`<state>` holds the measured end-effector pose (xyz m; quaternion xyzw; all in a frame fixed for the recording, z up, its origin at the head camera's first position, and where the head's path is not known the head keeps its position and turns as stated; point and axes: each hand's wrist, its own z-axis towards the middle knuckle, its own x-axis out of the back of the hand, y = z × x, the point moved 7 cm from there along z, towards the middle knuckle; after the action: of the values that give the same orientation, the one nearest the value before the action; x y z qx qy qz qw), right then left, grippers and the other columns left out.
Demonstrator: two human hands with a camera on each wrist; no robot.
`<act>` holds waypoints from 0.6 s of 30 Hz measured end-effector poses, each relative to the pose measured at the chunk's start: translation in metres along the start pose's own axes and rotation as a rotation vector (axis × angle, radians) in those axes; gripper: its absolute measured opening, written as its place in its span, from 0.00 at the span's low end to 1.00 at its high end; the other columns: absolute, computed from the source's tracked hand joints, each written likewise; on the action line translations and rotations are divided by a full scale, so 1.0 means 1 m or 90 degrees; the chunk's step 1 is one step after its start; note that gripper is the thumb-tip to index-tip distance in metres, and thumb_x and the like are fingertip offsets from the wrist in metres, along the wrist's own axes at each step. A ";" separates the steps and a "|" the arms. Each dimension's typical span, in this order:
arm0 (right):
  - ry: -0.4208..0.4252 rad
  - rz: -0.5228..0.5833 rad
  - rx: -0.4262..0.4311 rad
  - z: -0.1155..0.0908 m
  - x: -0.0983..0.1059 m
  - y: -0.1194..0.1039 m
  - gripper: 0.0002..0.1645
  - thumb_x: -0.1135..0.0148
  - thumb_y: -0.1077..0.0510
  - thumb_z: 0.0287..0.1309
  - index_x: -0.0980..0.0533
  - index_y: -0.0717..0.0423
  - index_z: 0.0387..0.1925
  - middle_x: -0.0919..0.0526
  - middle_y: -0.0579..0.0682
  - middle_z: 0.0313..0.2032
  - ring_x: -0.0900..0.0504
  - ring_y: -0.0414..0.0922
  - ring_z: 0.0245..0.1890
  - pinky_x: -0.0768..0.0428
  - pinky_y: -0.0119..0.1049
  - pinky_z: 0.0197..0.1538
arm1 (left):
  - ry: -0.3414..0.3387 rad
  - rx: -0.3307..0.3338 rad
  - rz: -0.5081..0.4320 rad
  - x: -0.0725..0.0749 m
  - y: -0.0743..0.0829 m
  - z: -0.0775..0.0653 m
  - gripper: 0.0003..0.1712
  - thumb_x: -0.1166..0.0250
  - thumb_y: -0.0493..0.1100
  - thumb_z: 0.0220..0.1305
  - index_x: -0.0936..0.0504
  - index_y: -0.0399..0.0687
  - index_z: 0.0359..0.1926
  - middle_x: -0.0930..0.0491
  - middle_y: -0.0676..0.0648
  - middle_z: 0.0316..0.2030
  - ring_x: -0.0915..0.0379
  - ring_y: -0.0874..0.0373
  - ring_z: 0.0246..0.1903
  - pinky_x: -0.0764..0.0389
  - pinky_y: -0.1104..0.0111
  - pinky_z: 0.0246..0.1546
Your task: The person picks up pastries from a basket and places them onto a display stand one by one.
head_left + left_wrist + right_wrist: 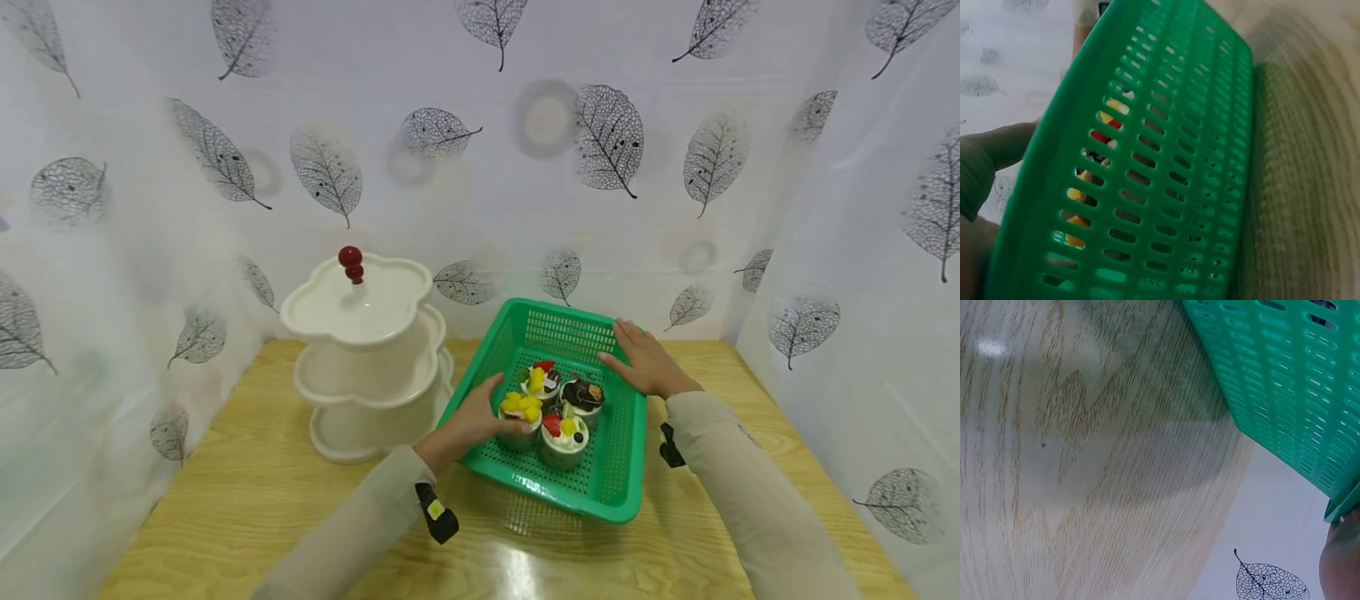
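Observation:
In the head view, a green plastic basket (626, 492) holds several small dessert cups. My left hand (472, 417) reaches over its left rim with thumb and forefinger spread about the cup topped with yellow fruit (521, 407); the thumb overlaps that cup's front. Beside it sit a cup with strawberry and cream (564, 442), a chocolate-topped cup (583, 396) and a cup with red and yellow fruit (540, 381). My right hand (648, 362) rests on the basket's far right corner, fingers extended along the rim, thumb over the inside. Both wrist views show mostly the basket's slotted wall (1141, 156).
A white three-tier stand (360, 308) with scalloped plates and a red knob (350, 257) stands left of the basket on the wooden table (225, 492). A white curtain (480, 192) with a leaf print hangs behind and along both sides.

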<state>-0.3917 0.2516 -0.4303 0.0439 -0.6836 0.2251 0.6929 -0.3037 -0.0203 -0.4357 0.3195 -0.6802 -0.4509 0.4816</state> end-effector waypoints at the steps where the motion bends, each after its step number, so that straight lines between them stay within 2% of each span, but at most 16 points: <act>1: 0.000 0.001 0.000 0.000 0.000 -0.001 0.48 0.62 0.36 0.71 0.57 0.69 0.72 0.58 0.69 0.72 0.59 0.65 0.72 0.60 0.61 0.72 | -0.011 0.017 -0.002 -0.002 -0.004 0.002 0.56 0.23 0.40 0.48 0.47 0.39 0.73 0.46 0.37 0.71 0.51 0.39 0.70 0.44 0.46 0.68; 7: -0.004 0.002 -0.001 -0.002 0.001 -0.003 0.48 0.62 0.37 0.71 0.57 0.70 0.72 0.58 0.69 0.72 0.59 0.65 0.72 0.60 0.60 0.72 | -0.051 0.089 -0.035 -0.006 -0.020 0.012 0.52 0.25 0.34 0.47 0.43 0.38 0.71 0.43 0.38 0.70 0.49 0.39 0.69 0.41 0.46 0.67; 11: -0.005 -0.004 -0.001 -0.001 0.000 -0.002 0.48 0.63 0.36 0.71 0.58 0.70 0.72 0.58 0.69 0.72 0.59 0.65 0.72 0.60 0.61 0.72 | -0.060 0.124 -0.019 -0.009 -0.025 0.017 0.52 0.25 0.31 0.46 0.42 0.38 0.71 0.42 0.37 0.69 0.48 0.39 0.68 0.41 0.47 0.67; 14: -0.006 -0.005 -0.001 0.000 0.000 -0.001 0.48 0.63 0.36 0.71 0.58 0.70 0.72 0.58 0.69 0.72 0.59 0.65 0.72 0.60 0.61 0.72 | -0.064 0.142 0.000 -0.011 -0.028 0.021 0.53 0.25 0.29 0.44 0.42 0.38 0.70 0.42 0.36 0.69 0.47 0.39 0.68 0.42 0.48 0.68; 18: -0.002 0.002 -0.001 0.000 -0.002 -0.001 0.48 0.62 0.36 0.71 0.58 0.70 0.72 0.58 0.69 0.72 0.59 0.65 0.72 0.60 0.61 0.72 | -0.059 0.140 0.014 -0.012 -0.030 0.024 0.52 0.25 0.27 0.43 0.40 0.38 0.69 0.40 0.36 0.67 0.44 0.39 0.66 0.40 0.49 0.67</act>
<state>-0.3908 0.2503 -0.4317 0.0424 -0.6849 0.2255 0.6916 -0.3219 -0.0141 -0.4713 0.3421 -0.7505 -0.3825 0.4166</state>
